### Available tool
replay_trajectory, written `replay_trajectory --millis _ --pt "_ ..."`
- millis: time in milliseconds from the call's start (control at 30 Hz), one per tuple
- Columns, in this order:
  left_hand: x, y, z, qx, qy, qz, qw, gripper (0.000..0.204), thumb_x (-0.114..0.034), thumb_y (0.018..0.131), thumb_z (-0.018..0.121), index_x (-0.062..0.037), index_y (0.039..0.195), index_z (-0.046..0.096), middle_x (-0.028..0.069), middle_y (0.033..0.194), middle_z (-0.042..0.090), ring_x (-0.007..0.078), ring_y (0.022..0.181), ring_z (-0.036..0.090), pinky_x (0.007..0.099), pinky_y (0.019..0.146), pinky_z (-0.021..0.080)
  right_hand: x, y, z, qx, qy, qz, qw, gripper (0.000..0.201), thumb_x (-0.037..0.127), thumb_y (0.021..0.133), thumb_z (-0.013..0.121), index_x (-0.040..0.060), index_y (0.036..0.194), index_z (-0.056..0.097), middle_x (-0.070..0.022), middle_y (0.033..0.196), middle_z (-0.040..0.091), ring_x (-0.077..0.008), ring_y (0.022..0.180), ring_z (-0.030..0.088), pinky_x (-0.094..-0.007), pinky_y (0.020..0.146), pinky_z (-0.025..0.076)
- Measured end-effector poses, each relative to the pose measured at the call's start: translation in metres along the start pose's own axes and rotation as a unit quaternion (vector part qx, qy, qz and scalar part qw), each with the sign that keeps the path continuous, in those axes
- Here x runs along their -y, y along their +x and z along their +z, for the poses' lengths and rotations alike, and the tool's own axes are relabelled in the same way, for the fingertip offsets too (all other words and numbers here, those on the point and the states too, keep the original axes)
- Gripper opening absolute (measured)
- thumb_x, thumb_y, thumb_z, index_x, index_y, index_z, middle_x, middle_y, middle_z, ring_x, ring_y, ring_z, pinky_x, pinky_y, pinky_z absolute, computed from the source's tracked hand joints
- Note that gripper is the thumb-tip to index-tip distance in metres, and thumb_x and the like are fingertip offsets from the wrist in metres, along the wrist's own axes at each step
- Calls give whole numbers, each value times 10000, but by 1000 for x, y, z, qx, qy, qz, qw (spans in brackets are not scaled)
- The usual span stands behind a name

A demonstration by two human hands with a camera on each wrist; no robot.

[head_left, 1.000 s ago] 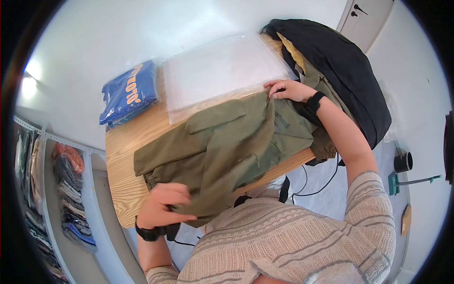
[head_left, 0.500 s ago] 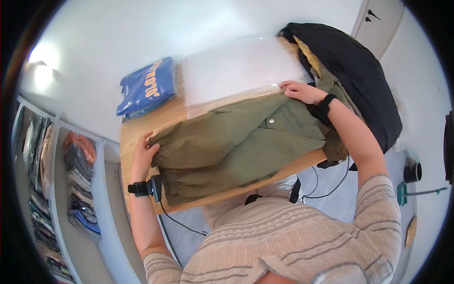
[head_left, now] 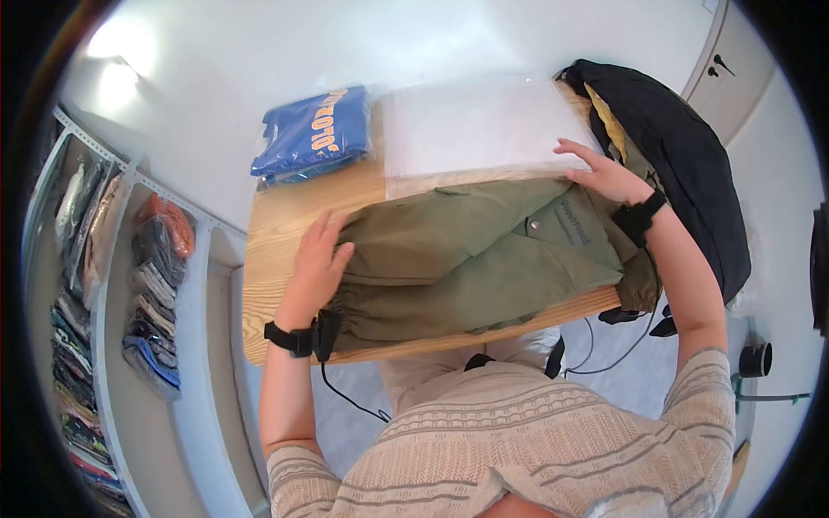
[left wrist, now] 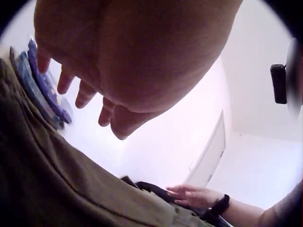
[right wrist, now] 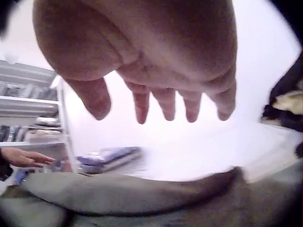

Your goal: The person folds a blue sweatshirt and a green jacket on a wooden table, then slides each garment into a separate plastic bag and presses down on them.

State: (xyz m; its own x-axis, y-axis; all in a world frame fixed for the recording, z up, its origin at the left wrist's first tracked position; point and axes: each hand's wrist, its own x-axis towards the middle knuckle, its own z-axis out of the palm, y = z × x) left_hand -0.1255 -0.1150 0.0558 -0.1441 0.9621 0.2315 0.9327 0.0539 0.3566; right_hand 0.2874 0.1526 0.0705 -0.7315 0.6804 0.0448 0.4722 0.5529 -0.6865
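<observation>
Though spread, fingers [head_left: 332,231] above jacket [head_left: 471,250]

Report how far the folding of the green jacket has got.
Done: the olive jacket lies flat on the table, sleeves folded in. In hand: the left hand and right hand spread open at its two ends, with no grip. Left, probably: more folds, then bagging in the clear bags.

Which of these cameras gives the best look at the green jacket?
The head view: the green jacket lies whole across the table. Both wrist views catch only blurred strips of its fabric beneath the hands.
</observation>
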Motion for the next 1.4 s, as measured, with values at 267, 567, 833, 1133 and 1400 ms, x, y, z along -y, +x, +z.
replay_trajectory --millis 267,567,833,1133,1400 --pt "-42 5 19 185 161 -49 968 637 -476 911 476 -189 1449 292 209 1517 151 435 1393 103 542 1103 159 145 4 139 125 -191 51 972 568 459 964 345 197 1459 250 -190 1508 184 -417 1388 147 -655 1058 150" --pt "12 -3 27 242 65 -93 963 816 -583 801 584 -219 1459 269 160 1538 115 480 1384 20 629 1056 202 101 3 132 194 -238 135 942 736 641 871 408 295 1479 179 -114 1555 27 -368 1420 0 -678 1050 99" --pt "8 -9 26 228 100 -105 963 822 -611 796 572 -232 1459 267 144 1538 124 479 1383 31 629 1044 235 79 -24 98 86 -191 232 950 700 546 891 464 173 1452 274 -161 1521 183 -352 1408 146 -615 1075 148" --pt "45 -33 0 203 -12 -80 976 763 -442 835 630 -159 1452 281 214 1520 134 448 1392 72 468 1106 222 146 -63 207 18 -165 -19 986 623 416 909 505 132 1430 316 -217 1495 196 -383 1392 162 -622 1061 156" --pt "49 -85 -10 -24 -363 -404 839 430 -287 928 570 9 1228 482 34 876 592 92 742 570 212 665 492 147 -63 213 52 -196 -11 979 665 439 891 520 143 1443 297 -202 1516 126 -379 1408 80 -642 1057 106"
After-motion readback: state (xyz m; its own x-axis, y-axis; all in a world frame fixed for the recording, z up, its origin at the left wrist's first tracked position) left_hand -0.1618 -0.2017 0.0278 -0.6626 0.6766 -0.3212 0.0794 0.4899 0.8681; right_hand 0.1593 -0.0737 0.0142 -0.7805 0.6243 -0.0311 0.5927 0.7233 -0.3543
